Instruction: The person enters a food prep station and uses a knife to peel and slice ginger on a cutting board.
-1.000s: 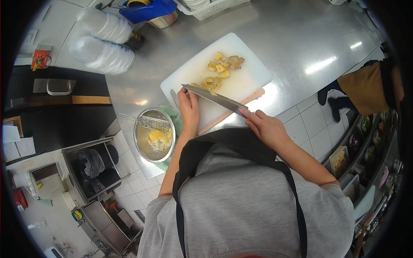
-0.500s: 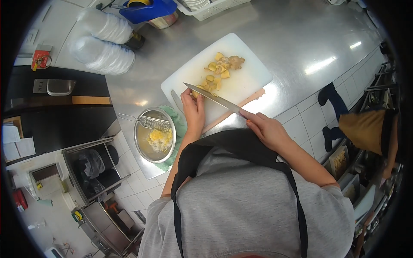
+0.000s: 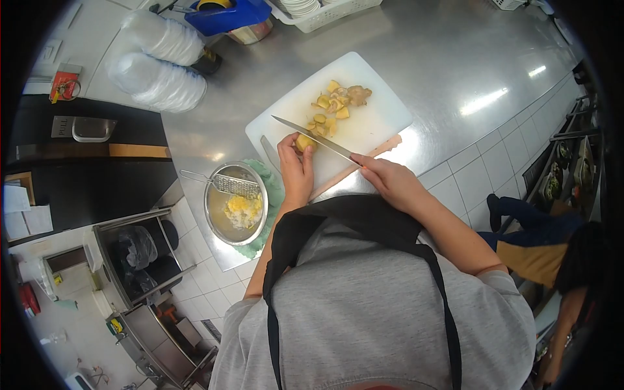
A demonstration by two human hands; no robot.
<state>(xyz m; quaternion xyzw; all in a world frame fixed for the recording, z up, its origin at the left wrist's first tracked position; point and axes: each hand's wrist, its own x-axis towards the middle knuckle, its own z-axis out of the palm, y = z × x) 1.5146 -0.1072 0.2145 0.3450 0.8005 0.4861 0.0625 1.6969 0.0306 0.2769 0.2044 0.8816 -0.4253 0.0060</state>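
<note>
The fingers of the left hand (image 3: 298, 170) are closed on a yellow ginger piece (image 3: 303, 142), and this piece is on the near-left part of the white cutting board (image 3: 380, 123). The fingers of the right hand (image 3: 396, 185) grip the handle end of the kitchen knife (image 3: 325, 142), whose blade crosses just beside the held piece. Beyond the blade, several cut ginger pieces (image 3: 320, 125) lie in loose groups, so a good part seems already cut. The held piece looks rather thick, and a knobby brown ginger piece (image 3: 359, 95) appears whole, with its skin on. To the left, on the counter (image 3: 448, 58), the metal bowl (image 3: 218, 218) contains yellow and white shredded food (image 3: 244, 211); a grater (image 3: 234, 185) rests across it. How finely this food is made, I cannot tell.
</note>
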